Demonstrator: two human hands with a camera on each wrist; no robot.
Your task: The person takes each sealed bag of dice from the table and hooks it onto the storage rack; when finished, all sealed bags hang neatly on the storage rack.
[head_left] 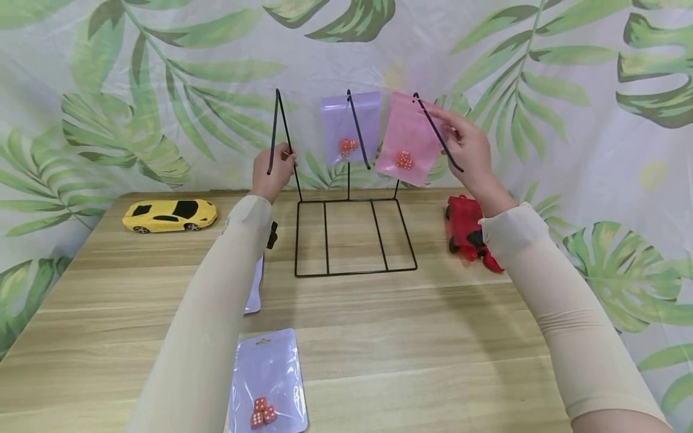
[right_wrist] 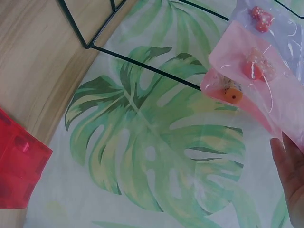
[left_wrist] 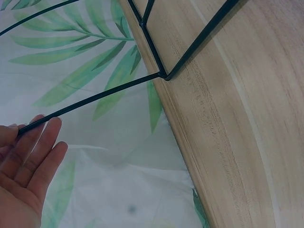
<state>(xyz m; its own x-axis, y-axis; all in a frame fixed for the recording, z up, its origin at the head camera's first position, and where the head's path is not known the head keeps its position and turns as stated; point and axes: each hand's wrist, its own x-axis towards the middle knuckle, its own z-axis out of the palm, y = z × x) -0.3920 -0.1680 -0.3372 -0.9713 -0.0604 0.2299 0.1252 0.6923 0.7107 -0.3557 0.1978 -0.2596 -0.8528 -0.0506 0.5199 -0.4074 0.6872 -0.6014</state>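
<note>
A black wire rack (head_left: pixel 355 275) stands at the table's back, with hooks along its top. My left hand (head_left: pixel 275 171) pinches its left upright (left_wrist: pixel 95 97) between thumb and fingers. From the middle hook hangs a purple zip bag (head_left: pixel 332 129) with red dice. At the right hook, a pink zip bag (head_left: pixel 403 129) holding red dice hangs tilted, its top edge at the hook's base. My right hand (head_left: pixel 470 147) holds that bag by its upper right edge. In the right wrist view another pink layer with an orange die (right_wrist: pixel 233 96) shows behind the front of the pink bag (right_wrist: pixel 232 45).
A yellow toy car (head_left: pixel 170 215) is at the back left, a red toy vehicle (head_left: pixel 464 222) right of the rack under my right forearm. Another purple bag (head_left: pixel 271 373) with red dice lies at the front. My left sleeve partly hides a further purple bag (head_left: pixel 253 294).
</note>
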